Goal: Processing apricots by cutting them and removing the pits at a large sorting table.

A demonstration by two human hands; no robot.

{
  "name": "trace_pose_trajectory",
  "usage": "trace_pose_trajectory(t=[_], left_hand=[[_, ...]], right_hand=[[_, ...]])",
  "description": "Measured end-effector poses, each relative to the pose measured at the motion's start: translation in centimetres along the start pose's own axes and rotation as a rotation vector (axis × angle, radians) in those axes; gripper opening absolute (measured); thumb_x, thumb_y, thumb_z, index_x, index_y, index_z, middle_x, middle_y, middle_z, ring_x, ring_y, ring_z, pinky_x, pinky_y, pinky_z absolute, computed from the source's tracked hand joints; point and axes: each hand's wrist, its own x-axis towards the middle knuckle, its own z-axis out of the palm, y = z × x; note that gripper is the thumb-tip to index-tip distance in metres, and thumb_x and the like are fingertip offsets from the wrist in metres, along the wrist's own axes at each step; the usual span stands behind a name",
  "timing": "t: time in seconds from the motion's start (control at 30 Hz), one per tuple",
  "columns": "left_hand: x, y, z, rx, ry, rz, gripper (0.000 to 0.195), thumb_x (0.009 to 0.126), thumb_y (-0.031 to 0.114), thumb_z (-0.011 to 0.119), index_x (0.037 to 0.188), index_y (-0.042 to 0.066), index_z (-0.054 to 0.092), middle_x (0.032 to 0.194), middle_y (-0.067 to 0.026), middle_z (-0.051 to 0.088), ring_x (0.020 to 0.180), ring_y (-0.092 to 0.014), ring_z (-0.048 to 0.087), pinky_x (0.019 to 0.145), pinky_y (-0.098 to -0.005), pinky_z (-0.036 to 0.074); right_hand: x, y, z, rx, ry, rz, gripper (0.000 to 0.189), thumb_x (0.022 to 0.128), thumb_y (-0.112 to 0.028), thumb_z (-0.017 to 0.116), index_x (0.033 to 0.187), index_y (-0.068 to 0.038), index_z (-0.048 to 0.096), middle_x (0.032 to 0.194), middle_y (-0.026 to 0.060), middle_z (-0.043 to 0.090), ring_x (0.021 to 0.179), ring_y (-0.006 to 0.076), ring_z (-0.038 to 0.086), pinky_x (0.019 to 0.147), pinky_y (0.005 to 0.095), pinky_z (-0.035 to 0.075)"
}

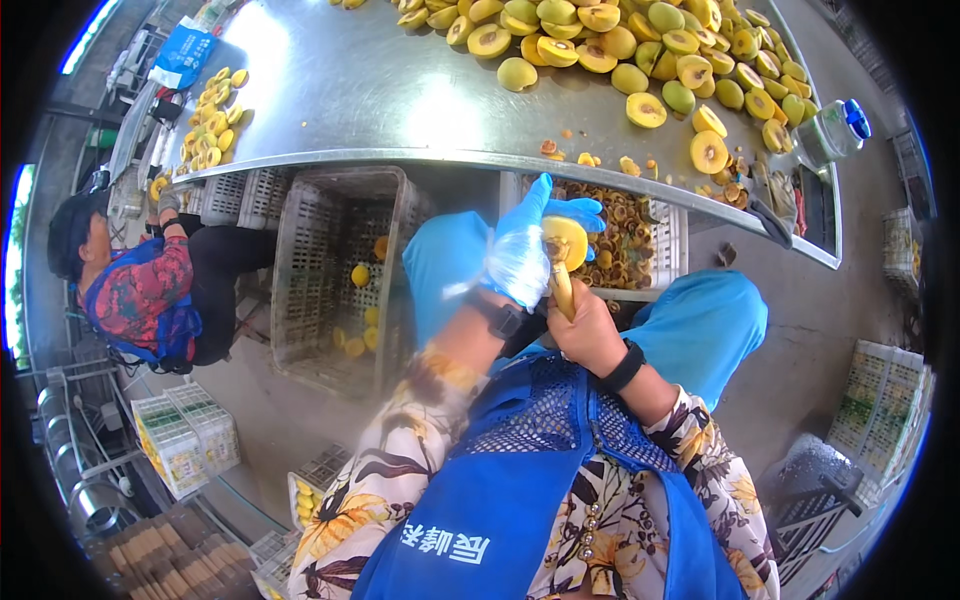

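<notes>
My left hand (529, 244), in a blue glove with clear plastic over the wrist, holds a halved yellow fruit (568, 241) with its cut face towards me. My bare right hand (589, 326) grips the light-coloured handle (562, 291) of a small tool whose tip is at the middle of that fruit half; the tip itself is largely hidden. Just beyond the hands, a white plastic crate (667, 247) holds many brown pit pieces and scraps. Above it on the metal table lies a large heap of halved yellow-green fruit (600, 45), some cut side up.
A metal table (337, 112) spans the front, its raised edge close to my hands. A deep plastic crate (300, 262) with several fruit halves stands at left. A co-worker (142, 292) sits beyond it. A clear bottle (825, 135) and cloth gloves (776, 195) are at right.
</notes>
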Motion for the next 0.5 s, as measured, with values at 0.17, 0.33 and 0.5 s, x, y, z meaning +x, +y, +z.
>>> trace_pose_trajectory(t=[0.17, 0.33, 0.5], left_hand=[[-0.2, 0.0, 0.2, 0.133, 0.008, 0.091, 0.061, 0.091, 0.054, 0.038, 0.106, -0.002, 0.057, 0.092, -0.0157, 0.064, 0.073, -0.024, 0.064, 0.064, -0.0307, 0.053], [-0.2, -0.1, -0.3, -0.088, -0.021, -0.023, 0.058, 0.091, 0.048, 0.043, 0.099, -0.007, 0.058, 0.094, -0.0190, 0.064, 0.079, -0.026, 0.064, 0.063, -0.0342, 0.055], [-0.5, 0.0, -0.1, 0.036, 0.052, 0.094, 0.061, 0.089, 0.052, 0.044, 0.099, -0.006, 0.059, 0.097, -0.0191, 0.062, 0.080, -0.027, 0.063, 0.065, -0.0348, 0.055]], right_hand=[[-0.3, -0.8, -1.8, 0.479, -0.241, 0.569, 0.007, 0.083, -0.007, 0.048, 0.090, -0.007, 0.045, 0.060, 0.0007, 0.046, 0.038, 0.0080, 0.040, 0.032, 0.0245, 0.034], [-0.3, -0.1, -0.3, -0.050, 0.010, -0.060, 0.007, 0.082, -0.006, 0.048, 0.088, -0.005, 0.047, 0.060, 0.0026, 0.048, 0.038, 0.0099, 0.044, 0.034, 0.0262, 0.037], [-0.1, -0.2, -0.2, -0.057, 0.057, 0.047, 0.007, 0.081, -0.005, 0.049, 0.088, -0.005, 0.047, 0.060, 0.0024, 0.047, 0.040, 0.0103, 0.045, 0.035, 0.0276, 0.038]])
